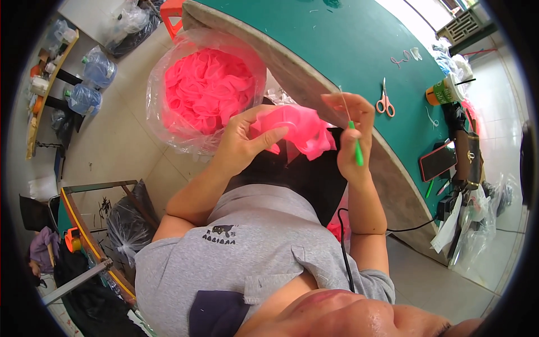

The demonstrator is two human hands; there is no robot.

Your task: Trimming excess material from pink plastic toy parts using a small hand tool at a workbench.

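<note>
The bunched, sheer, bright-pink fabric (300,129) is in front of you, held in your left hand (238,140). Just beside it, your right hand (364,121) grips a slim green-handled tool with a thin shaft (358,150). Beyond, a clear plastic bag (157,121) holds ruffled pink pieces (208,90). 1 pair of orange-handled scissors (385,105) lies on the green-topped desk (348,50).

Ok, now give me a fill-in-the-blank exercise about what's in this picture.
The ____ hand holds ruffled fabric.
The thin tool has a handle coloured ____.
The fabric pile in the clear bag is ____.
The phone lies to the ____ of the scissors.

Missing words: left; green; pink; right.
</note>
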